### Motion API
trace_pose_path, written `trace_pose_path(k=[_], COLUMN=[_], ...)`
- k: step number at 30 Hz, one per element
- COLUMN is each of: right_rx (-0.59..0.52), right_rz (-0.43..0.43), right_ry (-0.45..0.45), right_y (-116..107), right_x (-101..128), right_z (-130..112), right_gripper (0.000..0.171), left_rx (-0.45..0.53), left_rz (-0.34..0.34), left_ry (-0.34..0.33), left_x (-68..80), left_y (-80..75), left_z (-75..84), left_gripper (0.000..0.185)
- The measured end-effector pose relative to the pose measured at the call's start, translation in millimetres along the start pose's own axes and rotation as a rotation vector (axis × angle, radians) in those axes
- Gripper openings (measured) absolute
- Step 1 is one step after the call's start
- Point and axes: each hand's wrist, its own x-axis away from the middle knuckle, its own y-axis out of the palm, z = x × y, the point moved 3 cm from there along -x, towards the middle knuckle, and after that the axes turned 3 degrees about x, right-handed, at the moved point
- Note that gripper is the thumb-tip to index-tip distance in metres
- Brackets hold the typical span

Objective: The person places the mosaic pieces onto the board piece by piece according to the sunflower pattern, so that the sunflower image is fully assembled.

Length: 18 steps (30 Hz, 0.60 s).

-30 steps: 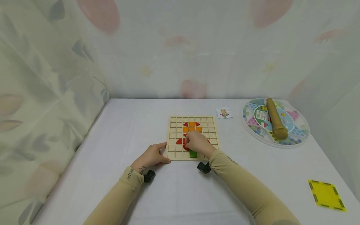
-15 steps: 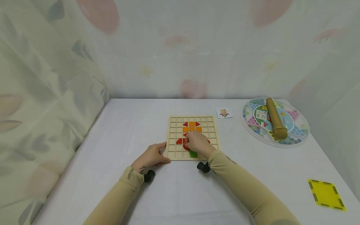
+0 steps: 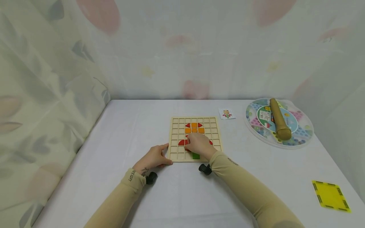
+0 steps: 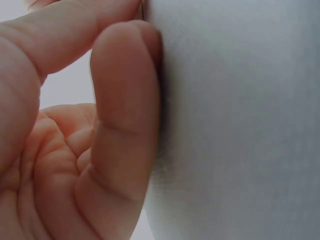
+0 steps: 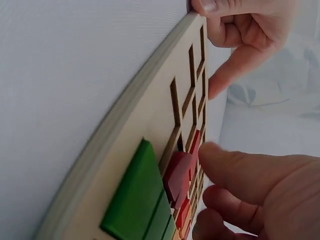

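Your left hand [image 3: 154,158] rests on the white tabletop [image 3: 176,193], fingers relaxed, thumb against the near-left corner of the square wooden grid board [image 3: 175,155]. Your right hand [image 3: 199,144] is over the board's middle, its curled fingers [image 5: 250,170] touching a red wooden tile [image 5: 177,175] tilted half out of its cell, just beyond the green rectangular tile [image 5: 132,195].
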Motion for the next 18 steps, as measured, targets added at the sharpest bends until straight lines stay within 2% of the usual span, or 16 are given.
trace_pose_path(k=[7, 18], right_rx=[0.009, -0.015], right_rz=[-0.017, -0.019], right_ry=[0.028, 0.052], right_y=[1.2, 1.3], right_x=[0.7, 2.7], right_z=[-1.4, 9.8], right_gripper=[0.037, 0.033], left_rx=[-0.001, -0.006], left_rz=[0.000, 0.002], left_ry=[0.006, -0.003], left_x=[0.1, -0.1], left_y=[0.6, 1.5], left_z=[0.5, 1.6], left_gripper=[0.092, 0.092])
